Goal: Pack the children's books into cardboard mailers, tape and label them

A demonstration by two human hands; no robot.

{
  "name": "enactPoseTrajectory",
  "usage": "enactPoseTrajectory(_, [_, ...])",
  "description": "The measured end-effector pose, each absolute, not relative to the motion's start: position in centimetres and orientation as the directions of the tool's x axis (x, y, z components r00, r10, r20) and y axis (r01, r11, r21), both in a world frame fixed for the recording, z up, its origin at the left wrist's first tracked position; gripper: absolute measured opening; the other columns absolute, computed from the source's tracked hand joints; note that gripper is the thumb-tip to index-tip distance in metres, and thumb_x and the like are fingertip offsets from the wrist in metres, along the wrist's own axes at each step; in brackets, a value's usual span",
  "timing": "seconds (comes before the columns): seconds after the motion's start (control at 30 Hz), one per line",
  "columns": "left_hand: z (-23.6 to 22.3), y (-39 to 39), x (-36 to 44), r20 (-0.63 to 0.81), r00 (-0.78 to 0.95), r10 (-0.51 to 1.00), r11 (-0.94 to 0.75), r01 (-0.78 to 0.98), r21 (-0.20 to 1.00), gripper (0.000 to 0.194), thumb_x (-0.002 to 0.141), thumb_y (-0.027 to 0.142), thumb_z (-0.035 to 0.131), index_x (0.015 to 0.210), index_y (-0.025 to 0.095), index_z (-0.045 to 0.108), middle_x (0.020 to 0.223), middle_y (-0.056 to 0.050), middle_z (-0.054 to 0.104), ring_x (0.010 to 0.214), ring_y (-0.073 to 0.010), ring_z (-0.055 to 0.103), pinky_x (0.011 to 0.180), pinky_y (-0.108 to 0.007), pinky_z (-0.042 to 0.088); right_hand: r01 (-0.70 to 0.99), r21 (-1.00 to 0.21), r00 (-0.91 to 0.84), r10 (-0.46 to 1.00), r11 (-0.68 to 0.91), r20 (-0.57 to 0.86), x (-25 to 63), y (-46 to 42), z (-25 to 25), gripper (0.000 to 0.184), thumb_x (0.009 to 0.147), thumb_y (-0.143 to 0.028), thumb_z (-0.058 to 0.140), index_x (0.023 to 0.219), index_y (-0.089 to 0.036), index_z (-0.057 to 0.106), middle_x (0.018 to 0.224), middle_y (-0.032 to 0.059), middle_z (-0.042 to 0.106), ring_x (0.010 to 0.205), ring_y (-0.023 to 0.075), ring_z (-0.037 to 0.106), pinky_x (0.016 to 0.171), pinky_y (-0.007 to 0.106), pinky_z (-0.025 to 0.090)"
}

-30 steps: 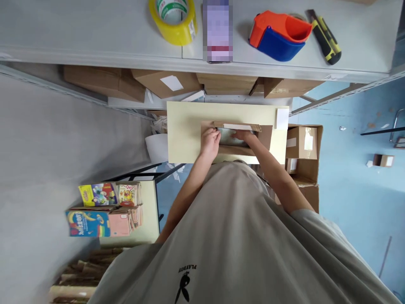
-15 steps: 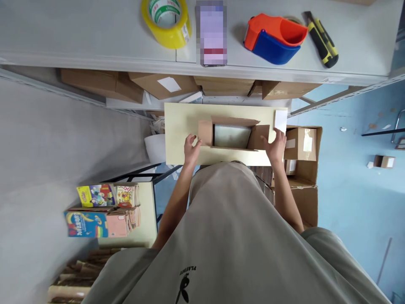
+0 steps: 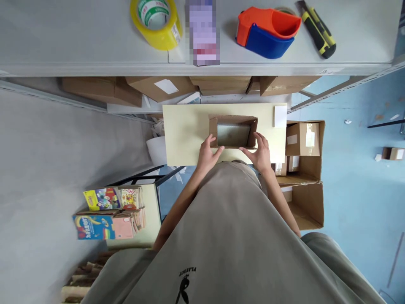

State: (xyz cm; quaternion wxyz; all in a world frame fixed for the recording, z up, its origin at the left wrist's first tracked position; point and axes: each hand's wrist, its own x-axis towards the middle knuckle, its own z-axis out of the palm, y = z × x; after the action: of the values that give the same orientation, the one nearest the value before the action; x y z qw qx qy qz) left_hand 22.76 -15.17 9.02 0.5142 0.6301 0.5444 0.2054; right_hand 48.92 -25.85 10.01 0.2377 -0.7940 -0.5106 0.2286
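A small open cardboard box [image 3: 213,126] stands on a pale yellow board-like tabletop [image 3: 185,135], its upper flaps raised. A flat greyish surface [image 3: 234,134] shows inside it. My left hand [image 3: 209,155] grips the near left corner, fingers against the left side and thumb along the near edge. Mirroring it, my right hand [image 3: 260,155] holds the near right corner, with its fingers on the right side and thumb at the near edge. A small white pad or stack of labels [image 3: 280,116] lies at the tabletop's right end.
On the grey shelf [image 3: 95,38] above lie yellow tape [image 3: 163,38], a blurred phone-like object [image 3: 203,33], an orange-blue tape dispenser [image 3: 268,36] and a utility knife [image 3: 318,31]. Cartons [image 3: 303,139] stand right; booklets [image 3: 104,215] lie lower left.
Both hands have moved inward onto the cardboard box. Its side flaps, spread outward before, now stand up. The whole view has shifted slightly.
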Motion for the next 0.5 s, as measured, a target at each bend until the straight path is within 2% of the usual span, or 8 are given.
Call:
enactPoseTrajectory(0.07, [8.7, -15.0, 23.2, -0.302, 0.383, 0.873, 0.061, 0.528, 0.847, 0.086, 0.094, 0.040, 0.100, 0.168, 0.026, 0.059, 0.162, -0.020, 0.074, 0.159, -0.0407, 0.064, 0.140, -0.059, 0.042, 0.708, -0.610, 0.351, 0.927, -0.355, -0.131, 49.4, -26.1, 10.1, 0.096, 0.107, -0.083, 0.072, 0.174, -0.017, 0.054, 0.172, 0.0264, 0.063, 0.162, 0.0427, 0.058, 0.137, 0.065, 0.052])
enactPoseTrajectory(0.2, [8.1, -14.5, 23.3, -0.287, 0.455, 0.843, -0.042, 0.588, 0.808, 0.099, 0.082, 0.036, 0.109, 0.168, 0.024, 0.061, 0.159, -0.022, 0.075, 0.157, -0.0452, 0.064, 0.143, -0.063, 0.036, 0.661, -0.643, 0.369, 0.913, -0.388, -0.171, 50.9, -26.6, 10.2, 0.092, 0.107, -0.085, 0.069, 0.171, -0.019, 0.058, 0.164, 0.0242, 0.071, 0.153, 0.0422, 0.064, 0.126, 0.065, 0.060])
enactPoseTrajectory(0.27, [8.1, -14.1, 23.4, -0.304, 0.464, 0.832, -0.015, 0.566, 0.824, 0.108, 0.081, 0.041, 0.111, 0.174, 0.026, 0.057, 0.154, -0.020, 0.078, 0.151, -0.0437, 0.068, 0.139, -0.060, 0.042, 0.637, -0.663, 0.380, 0.908, -0.394, -0.174, 51.3, -26.3, 10.3, 0.089, 0.109, -0.084, 0.067, 0.171, -0.021, 0.059, 0.163, 0.0229, 0.072, 0.151, 0.0412, 0.066, 0.124, 0.064, 0.062])
enactPoseTrajectory(0.37, [8.2, -12.6, 24.2, -0.366, 0.445, 0.817, 0.104, 0.511, 0.853, 0.118, 0.085, 0.047, 0.108, 0.184, 0.029, 0.047, 0.136, -0.015, 0.084, 0.134, -0.0376, 0.077, 0.125, -0.050, 0.055, 0.624, -0.672, 0.391, 0.904, -0.399, -0.174, 51.7, -25.3, 10.3, 0.089, 0.111, -0.085, 0.062, 0.174, -0.021, 0.056, 0.157, 0.0219, 0.076, 0.148, 0.0395, 0.069, 0.122, 0.063, 0.063])
enactPoseTrajectory(0.5, [7.7, -9.1, 26.0, -0.411, 0.411, 0.814, 0.201, 0.464, 0.863, 0.109, 0.091, 0.040, 0.103, 0.184, 0.027, 0.049, 0.105, -0.007, 0.085, 0.113, -0.0336, 0.082, 0.114, -0.043, 0.058, 0.632, -0.661, 0.398, 0.901, -0.405, -0.171, 52.0, -24.2, 10.3, 0.090, 0.112, -0.084, 0.059, 0.174, -0.019, 0.055, 0.151, 0.0223, 0.079, 0.145, 0.0390, 0.070, 0.121, 0.060, 0.064])
